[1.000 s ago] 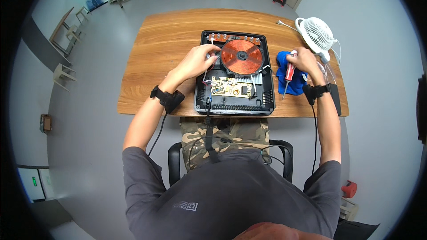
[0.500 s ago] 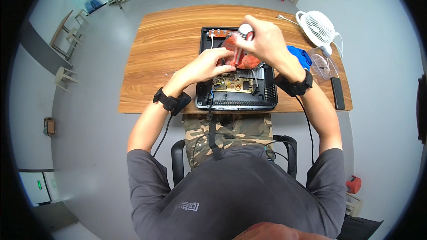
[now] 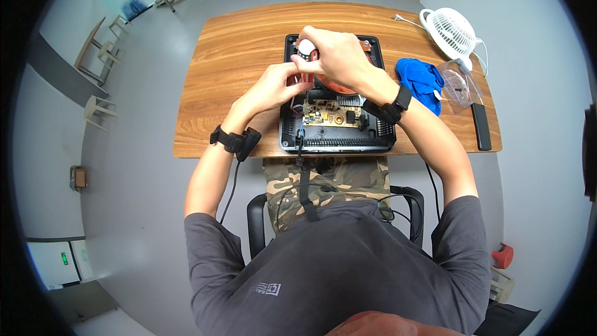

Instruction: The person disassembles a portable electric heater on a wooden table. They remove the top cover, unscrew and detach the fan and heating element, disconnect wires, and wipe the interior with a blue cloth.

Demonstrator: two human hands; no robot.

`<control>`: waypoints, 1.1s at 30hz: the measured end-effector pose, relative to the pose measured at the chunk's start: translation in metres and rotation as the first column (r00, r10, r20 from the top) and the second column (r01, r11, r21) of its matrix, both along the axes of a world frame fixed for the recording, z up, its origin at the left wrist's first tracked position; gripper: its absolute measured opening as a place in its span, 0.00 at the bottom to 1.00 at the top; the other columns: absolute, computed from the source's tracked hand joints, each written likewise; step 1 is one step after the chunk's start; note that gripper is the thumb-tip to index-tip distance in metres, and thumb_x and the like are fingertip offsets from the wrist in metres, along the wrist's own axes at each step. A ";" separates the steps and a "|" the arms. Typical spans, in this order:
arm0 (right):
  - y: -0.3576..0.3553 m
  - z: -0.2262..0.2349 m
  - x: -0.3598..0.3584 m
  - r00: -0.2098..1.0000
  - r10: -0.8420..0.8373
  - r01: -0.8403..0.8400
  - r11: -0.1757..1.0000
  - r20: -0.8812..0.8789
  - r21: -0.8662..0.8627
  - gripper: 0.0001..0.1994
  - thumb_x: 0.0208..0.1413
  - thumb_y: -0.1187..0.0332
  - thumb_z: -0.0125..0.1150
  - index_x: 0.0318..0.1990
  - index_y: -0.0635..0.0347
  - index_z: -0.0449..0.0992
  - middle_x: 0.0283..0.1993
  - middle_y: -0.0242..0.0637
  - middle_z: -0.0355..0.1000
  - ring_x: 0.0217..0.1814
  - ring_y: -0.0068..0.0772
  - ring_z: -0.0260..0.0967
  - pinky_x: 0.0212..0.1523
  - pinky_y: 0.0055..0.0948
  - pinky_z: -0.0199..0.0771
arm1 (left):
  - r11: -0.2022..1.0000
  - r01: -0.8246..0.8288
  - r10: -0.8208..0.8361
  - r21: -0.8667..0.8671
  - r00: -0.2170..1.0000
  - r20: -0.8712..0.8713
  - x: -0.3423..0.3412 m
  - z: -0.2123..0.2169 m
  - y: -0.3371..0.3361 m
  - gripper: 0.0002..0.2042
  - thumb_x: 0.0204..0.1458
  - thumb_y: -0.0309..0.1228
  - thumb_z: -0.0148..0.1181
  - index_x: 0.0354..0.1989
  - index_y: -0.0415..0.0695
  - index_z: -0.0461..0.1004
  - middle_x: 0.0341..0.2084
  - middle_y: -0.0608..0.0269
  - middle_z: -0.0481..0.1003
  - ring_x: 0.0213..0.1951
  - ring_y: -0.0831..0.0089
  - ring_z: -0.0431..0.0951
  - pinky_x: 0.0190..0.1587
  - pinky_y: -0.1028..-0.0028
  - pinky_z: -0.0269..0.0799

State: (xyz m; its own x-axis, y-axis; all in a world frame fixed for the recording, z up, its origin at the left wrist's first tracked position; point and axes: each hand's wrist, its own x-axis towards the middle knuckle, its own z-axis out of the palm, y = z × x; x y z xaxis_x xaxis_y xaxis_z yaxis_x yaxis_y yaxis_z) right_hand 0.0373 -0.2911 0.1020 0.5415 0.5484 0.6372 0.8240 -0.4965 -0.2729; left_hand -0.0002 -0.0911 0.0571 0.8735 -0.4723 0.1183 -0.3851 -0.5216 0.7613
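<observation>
An opened induction cooker, its black housing (image 3: 339, 148) lying on the table in front of me, shows a reddish coil (image 3: 337, 86) and a tan circuit board (image 3: 329, 114). My right hand (image 3: 341, 57) is wrapped round the handle of a red and white screwdriver (image 3: 307, 48), held upright over the coil's left edge. My left hand (image 3: 275, 88) reaches in from the left, thumb and fingers bent together low by the screwdriver. What lies between those fingertips and the screwdriver's tip are hidden.
To the right on the wooden table (image 3: 230, 56) lie a blue cloth (image 3: 418, 81), a clear plastic tray (image 3: 457, 87) with small dark parts, and a black bar-shaped object (image 3: 481, 126). A white fan (image 3: 450, 32) with a cord lies at the far right corner.
Both hands have moved left with the screwdriver, from the coil's near side to its left edge. My right forearm no longer covers the blue cloth.
</observation>
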 end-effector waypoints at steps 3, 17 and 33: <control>0.005 -0.008 0.004 1.000 -0.009 0.008 0.999 -0.030 -0.036 0.21 0.54 0.50 0.69 0.44 0.56 0.75 0.31 0.43 0.79 0.33 0.46 0.79 0.33 0.39 0.78 | 1.000 -0.003 0.003 0.004 0.999 0.043 0.004 -0.008 0.003 0.14 0.57 0.29 0.65 0.50 0.39 0.79 0.34 0.61 0.81 0.34 0.74 0.78 0.41 0.71 0.75; 0.004 -0.020 0.006 0.999 -0.027 0.025 0.997 -0.030 -0.073 0.21 0.53 0.51 0.70 0.46 0.56 0.77 0.33 0.42 0.80 0.34 0.44 0.80 0.34 0.38 0.79 | 0.999 0.021 -0.023 0.033 0.997 0.067 0.011 -0.027 0.003 0.14 0.56 0.26 0.65 0.51 0.43 0.79 0.35 0.57 0.79 0.37 0.68 0.79 0.44 0.67 0.75; 0.005 -0.026 0.010 0.999 -0.033 0.030 0.996 -0.034 -0.086 0.21 0.53 0.51 0.69 0.46 0.56 0.76 0.34 0.43 0.80 0.35 0.44 0.80 0.35 0.38 0.79 | 1.000 -0.004 0.003 0.016 0.998 0.055 0.009 -0.026 0.002 0.13 0.55 0.27 0.66 0.49 0.39 0.80 0.34 0.55 0.81 0.37 0.68 0.80 0.44 0.67 0.76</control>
State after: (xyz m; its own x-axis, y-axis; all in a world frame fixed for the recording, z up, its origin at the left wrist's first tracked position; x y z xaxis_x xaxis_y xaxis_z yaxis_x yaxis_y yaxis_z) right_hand 0.0475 -0.2858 0.0763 0.5810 0.5823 0.5687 0.7979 -0.5452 -0.2570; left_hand 0.0084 -0.0889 0.0307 0.8674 -0.4716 0.1586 -0.4243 -0.5346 0.7309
